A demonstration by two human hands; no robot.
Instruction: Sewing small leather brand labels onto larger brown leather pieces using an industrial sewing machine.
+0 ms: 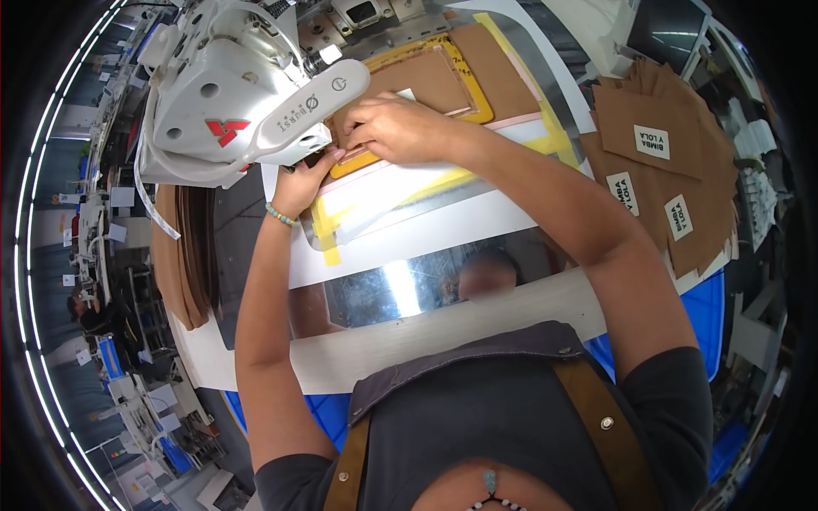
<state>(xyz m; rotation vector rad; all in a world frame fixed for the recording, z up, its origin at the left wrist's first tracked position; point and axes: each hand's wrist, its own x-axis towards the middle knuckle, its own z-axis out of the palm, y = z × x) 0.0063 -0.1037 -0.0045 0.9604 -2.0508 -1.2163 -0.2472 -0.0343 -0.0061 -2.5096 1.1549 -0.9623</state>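
**Two bare hands meet at the near-left corner of a yellow frame**

Taking the middle of our view as the dial's centre, we find the yellow rectangular frame with dark marks (479, 100) at 12 o'clock, lying on a flat work plate edged with yellow tape (558, 140). Inside it we see a flat brown panel (417, 72), bordered by a thin pinkish strip.

Our left hand (300, 189), with a pale beaded bracelet (281, 215) at its wrist, sits toward 11 o'clock. Its thumb points to the frame's near-left corner; the other fingers are largely hidden, so we cannot tell whether they pinch anything. Our right hand (396, 132) reaches in at 12 o'clock, over the frame's near-left part. Its fingers are bent and bunched close together, tips downward beside the left thumb; we cannot tell whether they pinch or only press.

Between 10 and 11 o'clock, a bulky white machine head (239, 94) overhangs the left hand. At 9 o'clock we see long brown strips (183, 255) draped in a bundle. Between 2 and 3 o'clock lies a fanned pile of brown pieces with white labels (682, 170), and a bright blue plastic bin (705, 324) shows between 3 and 4 o'clock.
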